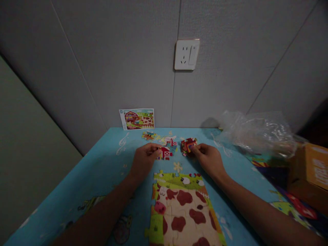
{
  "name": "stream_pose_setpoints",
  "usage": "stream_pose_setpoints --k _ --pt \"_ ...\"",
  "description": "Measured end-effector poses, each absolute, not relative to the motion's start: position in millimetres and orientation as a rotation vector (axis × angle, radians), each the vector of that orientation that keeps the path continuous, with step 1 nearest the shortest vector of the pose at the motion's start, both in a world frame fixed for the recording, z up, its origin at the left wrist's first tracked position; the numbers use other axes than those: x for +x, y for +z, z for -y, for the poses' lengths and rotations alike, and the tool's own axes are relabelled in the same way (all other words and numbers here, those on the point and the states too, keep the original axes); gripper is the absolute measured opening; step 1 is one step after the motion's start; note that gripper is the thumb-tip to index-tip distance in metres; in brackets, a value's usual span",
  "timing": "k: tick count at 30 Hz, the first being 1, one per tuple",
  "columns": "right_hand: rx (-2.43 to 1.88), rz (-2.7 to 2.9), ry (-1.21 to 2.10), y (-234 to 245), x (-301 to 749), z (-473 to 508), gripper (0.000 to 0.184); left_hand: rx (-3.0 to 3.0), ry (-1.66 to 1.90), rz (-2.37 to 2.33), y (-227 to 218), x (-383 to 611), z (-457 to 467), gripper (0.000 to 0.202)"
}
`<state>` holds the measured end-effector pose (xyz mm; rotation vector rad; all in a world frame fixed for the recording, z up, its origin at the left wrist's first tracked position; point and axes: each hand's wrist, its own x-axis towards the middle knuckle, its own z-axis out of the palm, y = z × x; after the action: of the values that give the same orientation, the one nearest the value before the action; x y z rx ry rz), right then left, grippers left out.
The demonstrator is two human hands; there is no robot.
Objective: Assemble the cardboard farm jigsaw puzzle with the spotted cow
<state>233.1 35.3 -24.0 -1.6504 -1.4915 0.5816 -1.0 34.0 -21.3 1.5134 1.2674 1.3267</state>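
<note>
My left hand (pixel 144 160) pinches a red-and-white barn puzzle piece (pixel 165 153) on the blue table (pixel 107 160). My right hand (pixel 208 159) has its fingers closed on a small cluster of red puzzle pieces (pixel 188 145) just right of the barn piece. Between my forearms lies the joined part of the puzzle (pixel 182 208), showing a brown-spotted cow, sheep and green grass. A few loose pieces (pixel 159 138) lie beyond my hands near the wall.
A reference picture card (pixel 137 119) leans against the grey wall. A crumpled clear plastic bag (pixel 258 132) lies at the right, with an orange cardboard box (pixel 311 174) beside it. A white wall socket (pixel 186 54) sits above the table.
</note>
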Motion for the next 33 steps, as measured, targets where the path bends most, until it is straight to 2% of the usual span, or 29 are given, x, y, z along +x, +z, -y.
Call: stream_pose_setpoints --k 4,10,12,14,17,20,23,26,33 --pt "-1.820 1.481 0.415 -20.3 236.4 -37.0 0.037 1.397 1.417 -1.258 -16.8 -1.0 -34.0 0.016" --pt "-1.221 1.926 0.728 -16.5 216.3 -15.2 0.040 1.502 1.139 -0.978 -20.1 14.4 -18.0 0.016" --pt "-1.167 2.040 0.704 -18.9 212.4 -11.6 0.041 1.659 1.091 -1.000 -22.2 11.6 -18.7 0.012" --pt "-1.231 1.955 0.619 -22.2 214.4 -14.2 0.040 1.828 1.190 -1.201 -23.1 1.1 -25.8 0.011" --pt "-1.352 1.710 0.518 -25.3 225.5 -25.4 0.038 1.793 1.430 -1.833 -23.7 -20.9 -41.7 0.028" --pt "-1.481 1.565 0.456 -24.5 236.1 -34.8 0.041 1.799 1.186 -2.184 -25.5 -33.2 -50.6 0.034" --pt "-1.587 1.499 0.421 -22.9 240.0 -38.1 0.045 1.953 0.867 -2.261 -28.3 -31.0 -49.0 0.039" --pt "-1.657 1.494 0.384 -23.7 241.0 -40.0 0.048 1.992 0.739 -2.265 -29.5 -26.3 -45.7 0.044" --pt "-2.027 1.579 0.340 -21.1 242.9 -46.1 0.045 1.874 0.867 -2.237 -27.3 -26.5 -46.7 0.034"
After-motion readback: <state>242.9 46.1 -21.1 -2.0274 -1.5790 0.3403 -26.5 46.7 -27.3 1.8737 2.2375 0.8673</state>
